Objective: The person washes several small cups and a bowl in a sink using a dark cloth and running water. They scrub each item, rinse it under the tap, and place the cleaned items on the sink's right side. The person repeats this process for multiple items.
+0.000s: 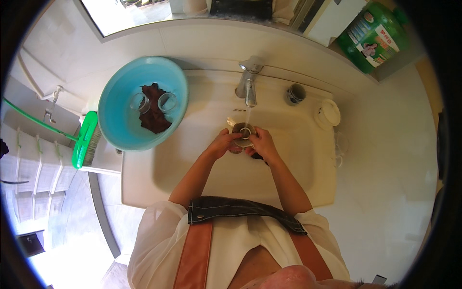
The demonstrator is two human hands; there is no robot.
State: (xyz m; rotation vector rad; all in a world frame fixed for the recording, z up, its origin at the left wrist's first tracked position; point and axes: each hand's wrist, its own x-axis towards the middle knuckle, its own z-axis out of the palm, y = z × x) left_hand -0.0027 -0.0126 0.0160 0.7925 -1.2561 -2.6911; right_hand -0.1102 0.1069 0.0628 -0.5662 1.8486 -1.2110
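Observation:
Both my hands hold a small round vessel with a spout-like tip over the white sink basin. My left hand grips it from the left, with the thumb at its opening. On its right side my right hand has fingers wrapped round the rim. A chrome faucet runs a thin stream of water into the opening. Something dark lies partly hidden under my right hand; what it is I cannot tell.
Left on the counter stands a light blue plastic basin with a brown cloth-like piece and two clear cups. A patterned cup and a white lidded dish sit at right. A green brush leans left; a green jug stands upper right.

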